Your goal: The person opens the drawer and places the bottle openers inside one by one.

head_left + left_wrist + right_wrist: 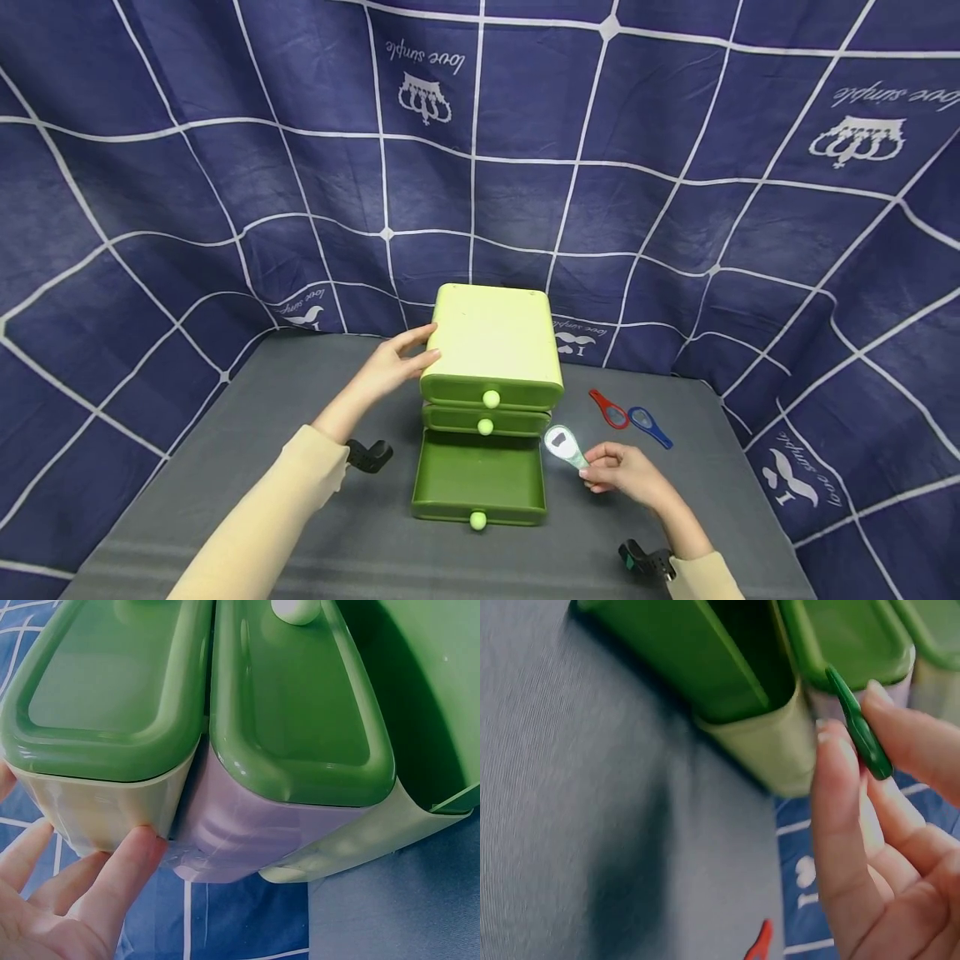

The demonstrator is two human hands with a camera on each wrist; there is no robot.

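Note:
A small three-tier drawer cabinet (491,333) with a pale yellow-green top stands on the grey table. Its bottom drawer (480,477) is pulled out and nothing shows inside; the middle (453,419) and top drawers (457,390) are in. My left hand (393,362) rests against the cabinet's left side near the top, its fingers (124,881) fairly straight on the upper tier. To the right of the pulled-out drawer, my right hand (618,468) pinches the handle of a green bottle opener (561,443). In the right wrist view, the bottle opener (859,727) shows edge-on between thumb and fingertips.
A red bottle opener (611,410) and a blue one (651,427) lie on the table (330,533), right of the cabinet. A dark blue curtain (525,192) with white lines hangs behind and at both sides.

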